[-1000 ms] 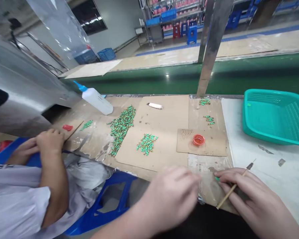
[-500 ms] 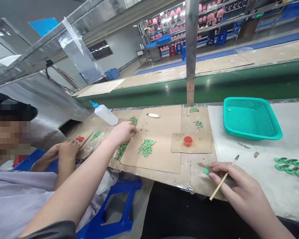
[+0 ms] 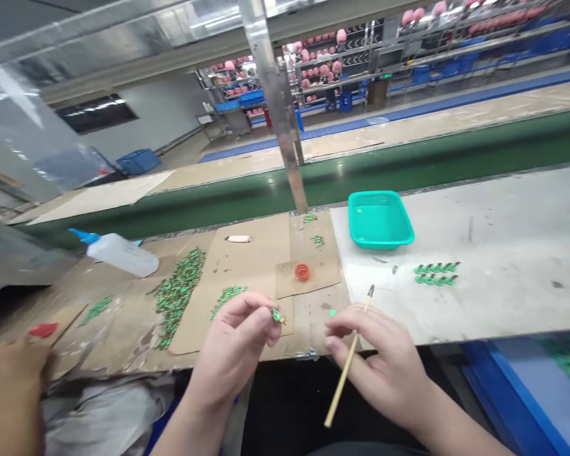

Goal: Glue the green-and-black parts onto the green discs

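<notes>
Cardboard-topped bench (image 3: 261, 266), orange pot (image 3: 302, 277) at twelve o'clock, and left hand (image 3: 232, 339) pinches a small green piece (image 3: 276, 315) at ten o'clock from the right hand (image 3: 382, 351), which grips a brush (image 3: 341, 391); light, edge-only pinching looks wisest!

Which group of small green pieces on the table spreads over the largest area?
The long pile along the left edge of the large cardboard sheet; every other group is visibly smaller.
</notes>
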`<control>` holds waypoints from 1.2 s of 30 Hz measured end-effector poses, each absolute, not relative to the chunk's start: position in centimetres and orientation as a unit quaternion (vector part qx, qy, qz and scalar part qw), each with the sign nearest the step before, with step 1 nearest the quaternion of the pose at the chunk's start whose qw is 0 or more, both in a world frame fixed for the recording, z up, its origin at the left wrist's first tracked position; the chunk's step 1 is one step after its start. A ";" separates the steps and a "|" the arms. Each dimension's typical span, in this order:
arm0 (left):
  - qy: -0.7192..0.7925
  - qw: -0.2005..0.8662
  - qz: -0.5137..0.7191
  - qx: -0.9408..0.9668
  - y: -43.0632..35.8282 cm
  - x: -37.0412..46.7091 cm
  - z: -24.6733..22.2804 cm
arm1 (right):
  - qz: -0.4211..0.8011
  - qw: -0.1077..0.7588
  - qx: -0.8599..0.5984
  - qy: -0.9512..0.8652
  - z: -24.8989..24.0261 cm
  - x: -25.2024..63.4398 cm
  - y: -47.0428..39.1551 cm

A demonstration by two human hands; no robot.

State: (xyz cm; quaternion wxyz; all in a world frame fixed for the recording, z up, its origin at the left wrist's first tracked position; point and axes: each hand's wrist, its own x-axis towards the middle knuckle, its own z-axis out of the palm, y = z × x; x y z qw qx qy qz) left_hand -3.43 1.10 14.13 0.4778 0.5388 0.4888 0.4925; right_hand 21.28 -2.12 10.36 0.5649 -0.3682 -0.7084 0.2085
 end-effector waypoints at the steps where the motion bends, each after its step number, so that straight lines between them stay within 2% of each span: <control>1: 0.456 0.515 0.504 0.522 0.3 -1.8 13.9 | 0.195 0.575 -0.358 -0.710 11.0 21.1 -2.5; 3: 0.409 0.559 0.516 0.504 -0.6 0.6 13.8 | 0.169 0.590 -0.346 -0.710 12.0 21.0 -3.1; 6: 0.394 0.560 0.528 0.502 -1.0 2.5 13.8 | 0.150 0.594 -0.342 -0.713 12.5 21.4 -3.9; 15: 0.411 0.577 0.523 0.474 -2.5 4.4 13.9 | 0.216 0.597 -0.378 -0.673 11.9 21.7 -4.7; 18: 0.411 0.594 0.516 0.460 -2.1 4.3 13.4 | 0.368 0.585 -0.398 -0.604 12.3 21.7 -4.7; 22: 0.377 0.607 0.497 0.492 -1.4 3.7 12.5 | 0.636 0.505 -0.370 -0.451 12.8 21.7 -4.4; 25: 0.368 0.581 0.508 0.519 -1.2 3.4 12.1 | 0.691 0.471 -0.340 -0.430 12.2 22.2 -4.2; 27: 0.388 0.544 0.534 0.518 -1.1 3.0 11.9 | 0.648 0.481 -0.361 -0.468 11.5 23.3 -4.3; 30: 0.460 0.466 0.552 0.517 -0.7 1.9 10.9 | 0.485 0.477 -0.449 -0.579 10.5 25.8 -3.9; 33: 0.525 0.437 0.489 0.543 0.2 1.0 9.2 | 0.356 0.435 -0.491 -0.665 9.6 28.0 -2.5; 36: 0.544 0.441 0.424 0.574 1.2 1.0 7.7 | 0.298 0.427 -0.476 -0.709 8.6 28.2 -0.4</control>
